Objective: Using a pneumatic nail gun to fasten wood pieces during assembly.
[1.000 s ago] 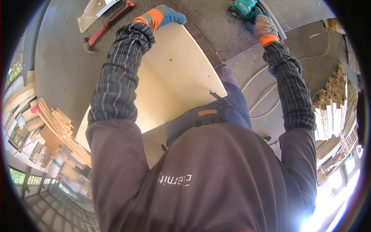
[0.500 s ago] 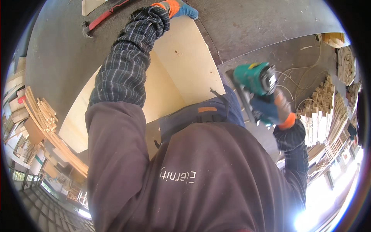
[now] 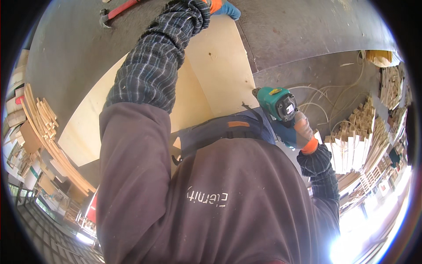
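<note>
My left hand (image 3: 226, 9), in a blue and orange glove, grips the far edge of a pale plywood panel (image 3: 220, 66). This panel meets a second plywood sheet (image 3: 85, 125) at an angle, and my left forearm hides part of both. In my right hand (image 3: 299, 132), also gloved, is a green and black nail gun (image 3: 276, 103), my fingers wrapped round its handle. Its nose is at the panel's right edge, near the near corner; whether it touches the wood I cannot tell.
A red-handled claw hammer (image 3: 121, 9) lies on the dark work surface (image 3: 299, 31) at the far left. Pale hoses (image 3: 325, 94) coil on the right. Stacks of wood strips (image 3: 351, 145) stand at the right, and long strips (image 3: 57, 149) lie at the left.
My right hand has brought the nail gun leftward to the panel's right edge and turned it. My left hand still holds the far edge. The whole view has shifted slightly.
</note>
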`<state>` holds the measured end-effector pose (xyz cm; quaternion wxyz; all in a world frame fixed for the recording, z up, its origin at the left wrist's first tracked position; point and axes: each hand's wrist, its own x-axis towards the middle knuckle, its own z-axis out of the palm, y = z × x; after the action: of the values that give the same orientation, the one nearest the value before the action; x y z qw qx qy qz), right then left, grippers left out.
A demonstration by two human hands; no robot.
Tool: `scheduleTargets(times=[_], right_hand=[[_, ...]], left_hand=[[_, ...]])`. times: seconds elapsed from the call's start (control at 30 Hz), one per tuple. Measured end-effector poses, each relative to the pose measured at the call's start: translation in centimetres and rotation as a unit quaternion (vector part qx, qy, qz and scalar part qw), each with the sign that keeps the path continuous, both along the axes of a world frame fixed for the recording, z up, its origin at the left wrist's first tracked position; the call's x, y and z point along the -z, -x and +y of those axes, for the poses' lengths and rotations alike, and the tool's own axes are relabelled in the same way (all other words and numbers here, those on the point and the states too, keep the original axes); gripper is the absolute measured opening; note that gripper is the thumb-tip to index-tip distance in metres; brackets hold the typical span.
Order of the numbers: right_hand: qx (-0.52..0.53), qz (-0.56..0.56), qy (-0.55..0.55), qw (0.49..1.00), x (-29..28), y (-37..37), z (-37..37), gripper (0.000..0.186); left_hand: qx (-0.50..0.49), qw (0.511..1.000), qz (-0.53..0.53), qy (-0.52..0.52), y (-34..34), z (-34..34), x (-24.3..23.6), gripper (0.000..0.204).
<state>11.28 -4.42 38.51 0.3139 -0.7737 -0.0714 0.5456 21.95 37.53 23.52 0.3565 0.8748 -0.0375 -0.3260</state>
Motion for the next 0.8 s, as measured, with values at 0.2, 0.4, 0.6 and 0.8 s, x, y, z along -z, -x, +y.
scheduleTargets(times=[0.2,0.4,0.6,0.8], right_hand=[[-0.026,-0.035,-0.051,0.998,1.1,0.2,-0.1,0.028],[-0.019,-0.047,-0.003,0.999,-0.1,-0.2,0.2,0.030],[-0.059,-0.049,-0.005,0.997,-0.3,-0.1,1.1,0.032],[-0.070,-0.079,-0.034,0.994,0.5,0.0,0.1,0.033]], left_hand=[[0.047,0.998,-0.037,0.018,-0.4,1.2,2.2,0.029],[0.146,0.985,-0.089,0.007,-1.5,0.8,3.3,0.029],[0.238,0.956,-0.172,-0.018,-1.3,2.4,5.8,0.027],[0.210,0.966,-0.146,-0.040,-1.7,1.5,2.9,0.028]])
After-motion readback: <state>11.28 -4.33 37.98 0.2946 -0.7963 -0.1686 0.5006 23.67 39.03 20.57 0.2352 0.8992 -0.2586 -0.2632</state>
